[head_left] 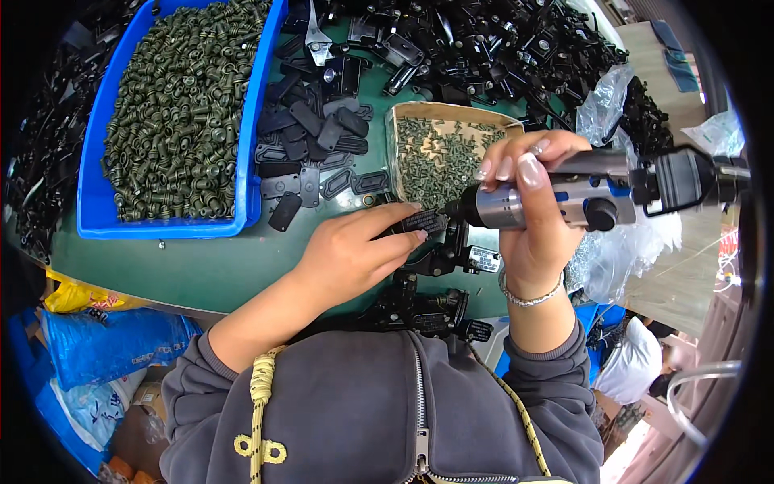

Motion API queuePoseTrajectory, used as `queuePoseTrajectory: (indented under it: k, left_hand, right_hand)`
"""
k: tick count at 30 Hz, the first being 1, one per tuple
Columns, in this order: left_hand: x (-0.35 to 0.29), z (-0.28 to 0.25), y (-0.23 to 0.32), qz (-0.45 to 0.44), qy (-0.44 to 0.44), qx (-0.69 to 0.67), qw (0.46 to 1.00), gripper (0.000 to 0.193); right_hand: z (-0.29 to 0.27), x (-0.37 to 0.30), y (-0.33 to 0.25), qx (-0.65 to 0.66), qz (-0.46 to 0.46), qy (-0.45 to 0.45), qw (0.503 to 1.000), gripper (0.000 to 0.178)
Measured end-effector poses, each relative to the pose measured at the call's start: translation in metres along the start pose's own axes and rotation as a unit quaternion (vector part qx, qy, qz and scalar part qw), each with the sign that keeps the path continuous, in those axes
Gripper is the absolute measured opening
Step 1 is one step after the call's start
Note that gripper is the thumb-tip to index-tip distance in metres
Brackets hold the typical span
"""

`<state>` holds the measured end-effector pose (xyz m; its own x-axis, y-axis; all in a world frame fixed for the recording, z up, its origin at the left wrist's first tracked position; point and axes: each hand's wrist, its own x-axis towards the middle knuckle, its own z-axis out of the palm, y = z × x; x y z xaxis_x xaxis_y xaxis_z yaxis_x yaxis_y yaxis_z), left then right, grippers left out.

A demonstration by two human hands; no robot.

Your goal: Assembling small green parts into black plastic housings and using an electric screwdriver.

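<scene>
My right hand (536,181) is wrapped round a silver power screwdriver (579,211), held level with its dark nose pointing left. That nose meets the end of a black rectangular cap on a black metal lever assembly (442,260). The fingers of my left hand (339,246) grip this assembly at the cap, thumb on the near side and fingers on the far side. The driver's tip and any screw under it are hidden. Just beyond, a shallow cardboard box (393,145) holds many small greenish screws (439,161).
A blue bin (95,189) of dark green ribbed parts stands at the left. Flat black caps and gaskets (310,129) lie beside it. Black assemblies (492,60) pile up along the far side; more (403,310) lie at the near edge. Clear plastic bags (617,266) are at the right.
</scene>
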<state>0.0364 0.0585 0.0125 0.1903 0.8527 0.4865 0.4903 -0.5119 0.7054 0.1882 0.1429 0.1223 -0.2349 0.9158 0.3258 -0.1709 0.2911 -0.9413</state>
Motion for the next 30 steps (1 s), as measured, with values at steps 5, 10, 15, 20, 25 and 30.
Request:
queuePoseTrajectory:
  k: [5,10,15,20,25,30]
  left_hand:
    - [0.002,0.000,0.001,0.005,0.008,0.006,1.000,0.019]
    - [0.001,0.003,-0.002,0.009,0.016,-0.005,1.000,0.020]
    - [0.001,0.005,-0.003,0.015,0.023,-0.009,1.000,0.021]
    - [0.001,0.005,-0.004,0.027,0.027,-0.010,0.999,0.021]
    - [0.000,0.008,-0.004,0.035,0.032,0.003,0.999,0.015]
    - [0.000,0.008,-0.006,0.025,0.039,-0.014,0.999,0.013]
  right_hand:
    - [-0.016,0.009,0.010,0.032,0.021,-0.046,0.998,0.022]
    - [-0.013,0.004,0.010,-0.016,0.031,-0.062,0.997,0.019]
    - [-0.014,0.005,0.015,-0.002,0.043,-0.058,0.997,0.020]
    - [-0.020,0.013,0.013,0.102,0.058,-0.061,0.991,0.021]
    - [-0.034,0.031,0.010,0.182,0.014,-0.310,0.933,0.021]
    - [-0.017,0.018,0.004,0.081,0.037,-0.105,0.990,0.019]
